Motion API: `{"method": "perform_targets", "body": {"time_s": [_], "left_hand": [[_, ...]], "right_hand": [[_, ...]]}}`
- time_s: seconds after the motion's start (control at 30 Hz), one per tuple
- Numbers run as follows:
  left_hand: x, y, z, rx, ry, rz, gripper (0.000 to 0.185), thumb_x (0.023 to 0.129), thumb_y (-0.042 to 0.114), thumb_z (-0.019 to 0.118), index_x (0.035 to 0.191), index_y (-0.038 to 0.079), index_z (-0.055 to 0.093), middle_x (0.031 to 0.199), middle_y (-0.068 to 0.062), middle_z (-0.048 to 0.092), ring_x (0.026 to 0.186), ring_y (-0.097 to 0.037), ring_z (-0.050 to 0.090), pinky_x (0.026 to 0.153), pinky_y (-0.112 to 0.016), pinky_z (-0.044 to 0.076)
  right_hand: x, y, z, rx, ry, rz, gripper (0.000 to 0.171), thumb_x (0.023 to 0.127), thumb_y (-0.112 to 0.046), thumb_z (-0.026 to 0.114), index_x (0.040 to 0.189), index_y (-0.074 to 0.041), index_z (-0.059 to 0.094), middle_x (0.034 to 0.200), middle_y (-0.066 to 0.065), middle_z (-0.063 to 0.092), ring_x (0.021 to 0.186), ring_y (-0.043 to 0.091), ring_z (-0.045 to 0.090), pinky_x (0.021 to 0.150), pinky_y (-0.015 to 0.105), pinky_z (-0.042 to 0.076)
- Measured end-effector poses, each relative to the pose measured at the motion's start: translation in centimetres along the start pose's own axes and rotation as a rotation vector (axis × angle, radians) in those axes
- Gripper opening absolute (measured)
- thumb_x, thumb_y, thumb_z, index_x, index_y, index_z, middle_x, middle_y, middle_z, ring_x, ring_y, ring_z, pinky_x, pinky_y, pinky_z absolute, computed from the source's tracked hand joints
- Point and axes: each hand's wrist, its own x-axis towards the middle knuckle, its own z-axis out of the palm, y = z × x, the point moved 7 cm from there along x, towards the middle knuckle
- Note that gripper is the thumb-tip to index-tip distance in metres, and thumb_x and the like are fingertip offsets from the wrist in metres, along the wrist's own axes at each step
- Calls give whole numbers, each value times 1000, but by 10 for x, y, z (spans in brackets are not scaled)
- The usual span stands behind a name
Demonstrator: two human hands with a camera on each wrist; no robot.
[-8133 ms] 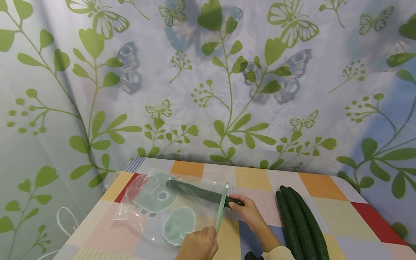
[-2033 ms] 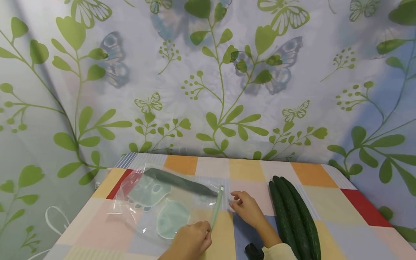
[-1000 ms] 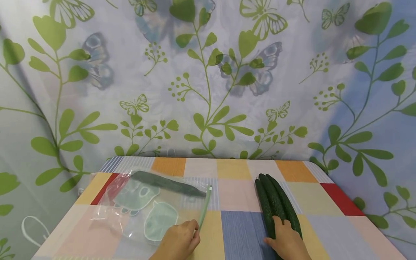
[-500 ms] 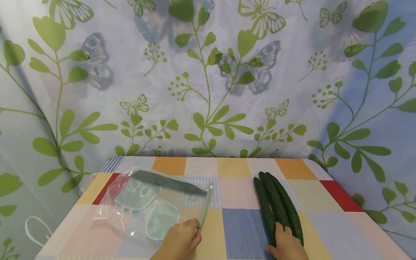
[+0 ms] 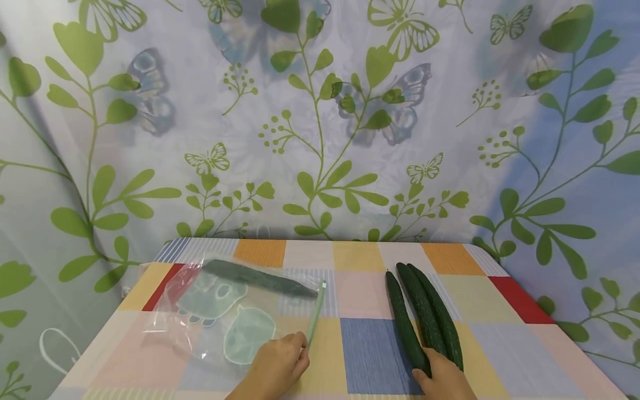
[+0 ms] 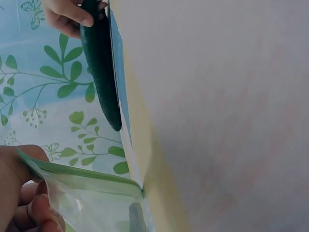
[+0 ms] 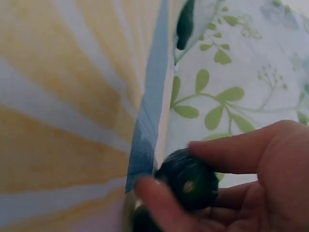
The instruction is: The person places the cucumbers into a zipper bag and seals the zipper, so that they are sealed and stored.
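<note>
A clear zip bag [image 5: 170, 336] with pale green cartoon prints lies on the left of the table, one cucumber [image 5: 260, 279] inside it. My left hand [image 5: 280, 361] pinches the near end of the bag's green zip strip [image 5: 316, 319], lifting the opening's edge in the left wrist view. To the right, my right hand [image 5: 444, 380] grips the near end of the leftmost of three loose cucumbers [image 5: 404, 322]. Its blunt end [image 7: 190, 182] shows between thumb and fingers in the right wrist view. Two other cucumbers [image 5: 423, 305] lie side by side just right of it.
A patchwork cloth [image 5: 370, 355] covers the table. Behind it hangs a pale curtain [image 5: 320, 139] printed with leaves and butterflies. A white cord loop [image 5: 50, 350] hangs off the left side of the table.
The bagged cucumber, earlier half out in my right hand, slid fully inside. My right hand moved over to the loose cucumbers and drew the leftmost one slightly apart. My left hand stayed at the bag.
</note>
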Motion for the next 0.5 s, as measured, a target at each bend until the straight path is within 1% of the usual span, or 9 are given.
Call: {"method": "perform_targets", "body": {"time_s": [0.1,0.17,0.2,0.23,0.33,0.4,0.5], "left_hand": [[0,-3,1,-12,-27,-23,16,61,8,68,67,12,54,52,11,47,46,8,20,37,-6,20],[0,-4,1,-31,-56,-39,14,63,8,68,68,12,55,52,11,46,47,8,19,38,-5,19],[0,-5,1,-39,-68,-45,14,64,8,67,69,12,55,52,11,45,47,8,18,39,-5,18],[0,-5,1,-43,-77,-49,13,64,8,67,69,12,55,52,11,45,48,8,17,39,-5,17],[1,-6,1,-58,-93,-56,10,66,8,65,71,10,57,51,11,44,48,9,16,39,-3,16],[2,-6,2,-71,-94,-67,8,67,8,64,71,9,57,51,11,44,47,10,16,39,-2,17],[3,-7,2,-119,-112,-109,5,69,7,62,73,8,58,52,10,44,46,11,19,39,-2,18]], "right_hand": [[-4,5,-4,179,27,12,67,85,-32,59,126,17,38,88,14,64,76,27,62,74,44,48],[-7,8,-6,316,52,15,67,87,-31,57,128,17,35,77,5,62,66,18,59,69,38,49],[-8,10,-7,376,63,13,66,88,-30,55,129,17,33,73,3,60,63,16,57,66,36,48],[-8,10,-8,416,76,1,65,89,-29,54,130,16,33,73,4,60,64,16,56,64,35,48],[-10,13,-12,474,109,-22,59,91,-25,51,131,14,33,76,5,60,66,16,57,60,32,49],[-10,15,-13,485,119,-33,58,91,-25,51,132,13,33,76,6,60,67,16,58,59,31,49],[-13,16,-15,509,114,-72,58,91,-25,51,132,12,33,76,7,60,66,13,58,58,29,50]]}}
